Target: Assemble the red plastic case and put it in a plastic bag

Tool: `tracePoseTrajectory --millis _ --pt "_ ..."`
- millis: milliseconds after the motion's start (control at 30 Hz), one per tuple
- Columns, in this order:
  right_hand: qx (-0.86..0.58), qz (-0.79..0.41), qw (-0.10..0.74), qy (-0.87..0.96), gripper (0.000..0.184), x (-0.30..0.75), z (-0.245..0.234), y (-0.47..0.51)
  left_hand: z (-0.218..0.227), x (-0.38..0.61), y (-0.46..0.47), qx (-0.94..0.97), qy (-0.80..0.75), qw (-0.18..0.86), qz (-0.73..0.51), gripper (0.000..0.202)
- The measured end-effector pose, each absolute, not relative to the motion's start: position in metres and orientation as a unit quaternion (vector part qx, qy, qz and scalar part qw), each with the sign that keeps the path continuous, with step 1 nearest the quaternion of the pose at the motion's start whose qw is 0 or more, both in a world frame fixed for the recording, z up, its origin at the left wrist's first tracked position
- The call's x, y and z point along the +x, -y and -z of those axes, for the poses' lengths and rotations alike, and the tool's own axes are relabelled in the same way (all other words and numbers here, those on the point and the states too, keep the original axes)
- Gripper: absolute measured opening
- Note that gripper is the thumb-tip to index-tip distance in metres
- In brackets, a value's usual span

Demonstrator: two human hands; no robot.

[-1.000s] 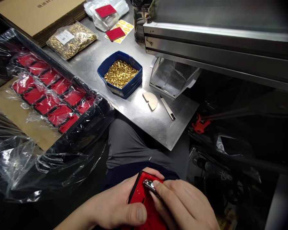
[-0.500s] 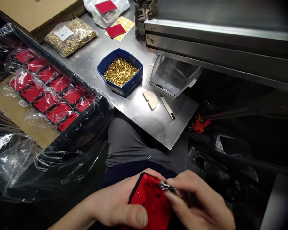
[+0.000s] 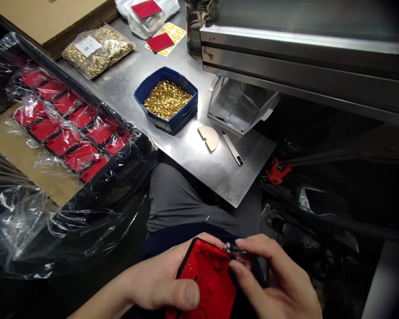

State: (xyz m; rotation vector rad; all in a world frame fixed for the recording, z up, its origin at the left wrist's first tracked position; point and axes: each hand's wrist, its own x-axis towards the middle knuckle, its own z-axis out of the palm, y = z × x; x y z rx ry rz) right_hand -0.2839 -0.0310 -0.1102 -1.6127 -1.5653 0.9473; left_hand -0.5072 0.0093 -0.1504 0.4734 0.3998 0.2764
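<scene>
Head view, left hand (image 3: 159,283) holding red part (image 3: 208,281)

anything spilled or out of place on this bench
Nothing spilled: the gold bits sit inside the blue tub and the sealed bag. The left hand holds a red part while the right hand pinches a small metal tool at its edge.

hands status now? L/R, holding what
Left hand: closed on the red part.
Right hand: pinching a small metal tool at the red part's top edge.
</scene>
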Motion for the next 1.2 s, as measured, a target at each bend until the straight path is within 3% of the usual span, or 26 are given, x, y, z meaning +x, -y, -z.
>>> tracePoseTrajectory --millis 233,633,867,1200 --pt "-0.504 -0.360 0.343 0.706 0.023 -0.298 0.109 0.021 0.146 -0.507 -0.014 0.207 -0.195 0.950 -0.131 0.070" --pt "-0.504 -0.350 0.282 0.738 0.020 -0.296 0.108 0.023 0.146 -0.508 -0.017 0.232 -0.184 0.946 -0.129 0.071" --pt "-0.501 -0.302 0.336 0.738 0.020 -0.301 0.122 0.027 0.148 -0.509 -0.015 0.225 -0.186 0.948 -0.125 0.070" --pt "-0.503 -0.257 0.347 0.749 0.020 -0.305 0.125 0.029 0.146 -0.508 -0.017 0.238 -0.202 0.941 -0.128 0.066"
